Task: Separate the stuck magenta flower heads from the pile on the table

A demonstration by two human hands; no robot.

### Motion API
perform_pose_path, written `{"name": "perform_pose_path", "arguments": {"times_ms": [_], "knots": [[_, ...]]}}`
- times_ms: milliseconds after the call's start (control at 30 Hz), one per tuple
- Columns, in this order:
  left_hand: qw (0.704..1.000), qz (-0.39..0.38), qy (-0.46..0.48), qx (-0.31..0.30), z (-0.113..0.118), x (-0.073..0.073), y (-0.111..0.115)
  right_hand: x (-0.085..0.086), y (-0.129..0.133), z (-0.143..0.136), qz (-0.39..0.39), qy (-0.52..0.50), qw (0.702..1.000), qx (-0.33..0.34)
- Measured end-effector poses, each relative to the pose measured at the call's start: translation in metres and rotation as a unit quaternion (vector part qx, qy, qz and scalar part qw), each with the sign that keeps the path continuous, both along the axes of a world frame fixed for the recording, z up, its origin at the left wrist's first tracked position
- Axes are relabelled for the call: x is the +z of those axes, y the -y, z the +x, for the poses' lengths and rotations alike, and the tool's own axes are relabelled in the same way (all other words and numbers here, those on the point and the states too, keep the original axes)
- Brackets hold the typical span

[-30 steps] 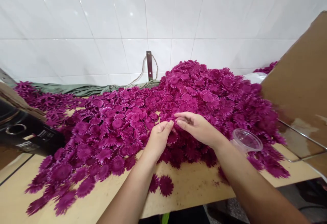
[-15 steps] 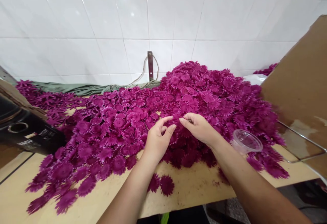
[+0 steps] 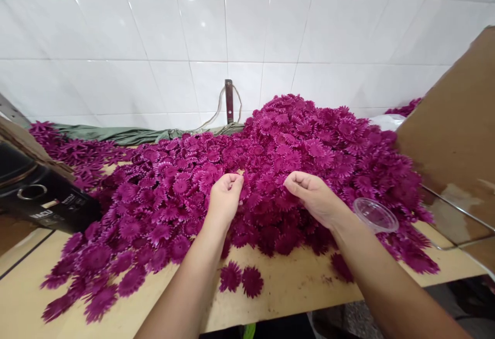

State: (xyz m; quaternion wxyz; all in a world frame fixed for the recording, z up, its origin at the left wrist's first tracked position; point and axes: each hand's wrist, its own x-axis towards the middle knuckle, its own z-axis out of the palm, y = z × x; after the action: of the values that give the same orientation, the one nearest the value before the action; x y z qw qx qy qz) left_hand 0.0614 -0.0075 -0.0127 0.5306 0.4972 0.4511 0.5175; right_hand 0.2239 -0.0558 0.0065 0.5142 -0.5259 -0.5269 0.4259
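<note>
A large heap of magenta artificial flower heads [image 3: 305,143] covers much of the table [image 3: 278,282]. Over the middle of the heap, my left hand [image 3: 227,194] is closed, thumb pressed to the curled fingers; anything between them is too small to make out. My right hand [image 3: 309,192] is a little way to its right, also pinched, with its fingertips pointing left and their contents hidden. The hands are apart from each other. Two single flower heads [image 3: 252,281] lie near the table's front edge, below the hands.
A clear plastic cup [image 3: 375,215] rests among the flowers by my right forearm. A black cylindrical box [image 3: 50,199] leans at the left. Cardboard [image 3: 452,138] stands at the right. Behind are green cloth [image 3: 116,133], a metal bracket [image 3: 229,102] and a tiled wall [image 3: 328,29].
My hands have moved apart, the left going leftward and the right slightly rightward. The left thumb and index finger, separated before, are now pressed together.
</note>
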Motion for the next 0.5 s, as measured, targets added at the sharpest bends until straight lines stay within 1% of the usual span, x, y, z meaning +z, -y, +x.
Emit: {"name": "perform_pose_path", "arguments": {"times_ms": [67, 133, 233, 333, 400, 500], "knots": [[1.000, 0.007, 0.009, -0.009, -0.001, 0.000, -0.002, -0.002, 0.000, 0.007, -0.012, -0.014, 1.000, -0.015], [0.999, 0.022, 0.006, -0.027, 0.002, -0.001, -0.001, -0.004, -0.001, 0.010, -0.018, 0.001, 1.000, -0.026], [0.996, 0.054, -0.036, -0.053, 0.010, -0.002, 0.003, -0.007, -0.004, 0.008, 0.006, 0.078, 0.996, -0.048], [0.989, 0.101, -0.081, -0.072, 0.016, -0.001, 0.011, -0.008, -0.008, 0.003, 0.030, 0.151, 0.984, -0.086], [0.983, 0.120, -0.097, -0.095, 0.020, 0.001, 0.018, -0.007, -0.010, 0.000, 0.040, 0.172, 0.979, -0.103], [0.977, 0.135, -0.088, -0.138, 0.026, 0.004, 0.025, -0.006, -0.010, -0.004, 0.053, 0.174, 0.978, -0.098]]}}
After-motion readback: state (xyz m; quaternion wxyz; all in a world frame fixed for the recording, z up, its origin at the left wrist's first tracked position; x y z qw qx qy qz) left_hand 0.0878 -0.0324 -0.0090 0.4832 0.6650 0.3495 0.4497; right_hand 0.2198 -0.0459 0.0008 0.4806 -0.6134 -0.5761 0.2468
